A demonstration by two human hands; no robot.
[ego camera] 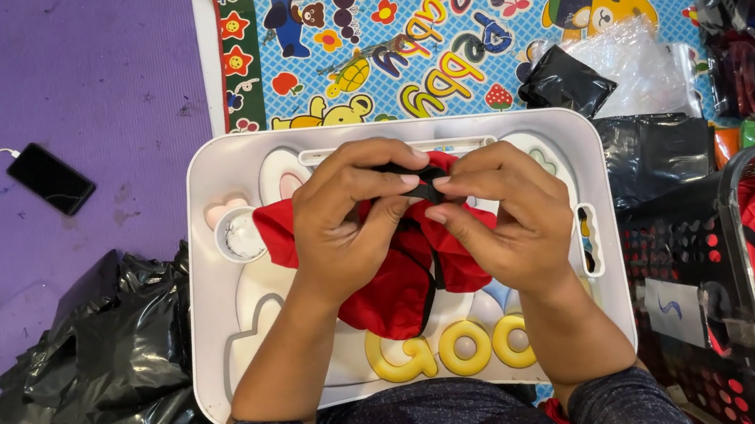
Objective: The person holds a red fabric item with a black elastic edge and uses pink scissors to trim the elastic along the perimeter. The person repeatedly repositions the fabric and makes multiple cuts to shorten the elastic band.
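1. A black phone (50, 178) lies on the purple mat (87, 75), far left.
2. Crumpled black plastic bags (98, 375) sit near left.
3. A black basket (700, 296) of red cloth stands right.
4. A cartoon-print mat (470, 25) spreads far.

Dark phone screen (50, 178), white basket label (674, 311)

I see left hand (340, 222) and right hand (499, 211) both pinching a black strap (420, 182) on red fabric (397, 287), fingertips nearly touching. White tray (213, 292) beneath them. Black bags (98, 375) left of left hand, black basket (697, 277) right of right hand.
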